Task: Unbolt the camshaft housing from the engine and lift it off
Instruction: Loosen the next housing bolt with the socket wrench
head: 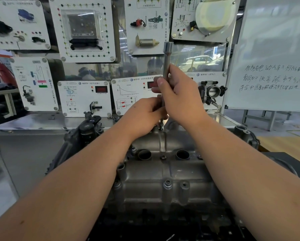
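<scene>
The grey cast camshaft housing point(163, 173) lies on top of the engine in the lower middle of the head view. A long silver socket extension point(167, 63) stands upright over a bolt point(161, 126) at the housing's far edge. My right hand point(178, 96) grips the shaft around its middle. My left hand point(144, 115) pinches the lower end of the tool just above the bolt. Two round plug wells point(144, 154) open in the housing's top, and another bolt point(167, 184) sits near its front edge.
A metal bench point(41, 122) runs behind the engine, carrying a wall of white training panels point(84, 28) with sensors and wiring. A whiteboard point(274, 54) with handwriting stands at the right. A black intake part point(86, 129) rises at the engine's left, and a wooden surface point(288, 145) lies at the right.
</scene>
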Available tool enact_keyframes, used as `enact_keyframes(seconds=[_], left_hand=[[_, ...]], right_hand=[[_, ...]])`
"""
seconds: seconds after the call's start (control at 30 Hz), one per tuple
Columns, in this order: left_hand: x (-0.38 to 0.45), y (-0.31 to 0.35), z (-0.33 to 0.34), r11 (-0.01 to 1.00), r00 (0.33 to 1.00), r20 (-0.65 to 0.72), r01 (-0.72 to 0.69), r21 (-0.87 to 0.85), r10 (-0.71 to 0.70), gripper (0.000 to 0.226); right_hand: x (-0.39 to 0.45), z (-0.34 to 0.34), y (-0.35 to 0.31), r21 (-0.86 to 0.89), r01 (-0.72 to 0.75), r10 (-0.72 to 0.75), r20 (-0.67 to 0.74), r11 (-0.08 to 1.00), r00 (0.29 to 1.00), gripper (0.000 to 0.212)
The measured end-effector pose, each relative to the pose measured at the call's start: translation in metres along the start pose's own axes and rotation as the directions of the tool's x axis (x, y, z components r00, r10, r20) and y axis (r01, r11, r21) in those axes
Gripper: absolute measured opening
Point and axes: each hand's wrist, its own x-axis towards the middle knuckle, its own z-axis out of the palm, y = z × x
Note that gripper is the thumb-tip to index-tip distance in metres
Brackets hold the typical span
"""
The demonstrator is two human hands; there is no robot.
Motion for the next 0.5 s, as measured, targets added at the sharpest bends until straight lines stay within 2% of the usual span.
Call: enact_keyframes(seconds=[0.13,0.3,0.5], left_hand=[[0.0013,0.0009,-0.0010,1.000,0.999,-0.037,-0.013,0.010,0.013,0.015],[-0.0004,0.0001,-0.0019,1.000,0.999,-0.049,-0.002,0.027,0.003,0.021],[-0.0021,0.0027,0.0003,1.000,1.000,-0.005,-0.011,0.017,0.011,0.018]], right_hand=[[-0.0040,0.0026,-0.0033,-0.037,0.024,-0.024,0.000,0.999,1.000,0.046],[-0.0038,0.0040,-0.0043,-0.137,0.053,-0.059,-0.041,0.989,0.997,0.035],[-0.0007,0.0009,-0.0015,-0.132,-0.016,0.010,-0.047,0.991,0.999,0.042]])
